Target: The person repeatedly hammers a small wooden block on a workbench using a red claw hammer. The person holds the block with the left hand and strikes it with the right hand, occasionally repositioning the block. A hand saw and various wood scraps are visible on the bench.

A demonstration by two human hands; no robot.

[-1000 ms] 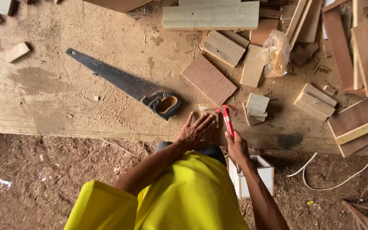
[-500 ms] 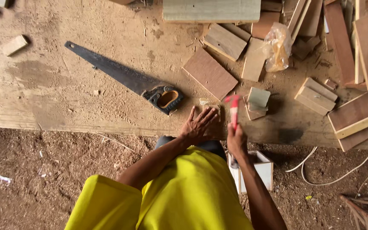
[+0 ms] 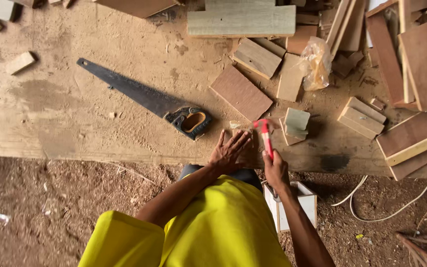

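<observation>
Left hand pinning a small wood piece, right hand on a red-handled tool at the tabletop edge

The left hand [image 3: 229,151] is spread flat, fingers fanned, pressing down on a small wood piece [image 3: 247,148] that's mostly hidden under the palm, probably so it can't slide. Just to its right, the right hand [image 3: 274,170] is wrapped shut around a red-handled tool [image 3: 265,137], its far end pointing away from the body right beside that piece; can't tell exactly what tool it is. A black handsaw [image 3: 147,100] lies off to the left of the left hand, handle nearest. Small offcut blocks [image 3: 296,123] sit just past the right hand on the dusty tabletop [image 3: 75,123].
</observation>
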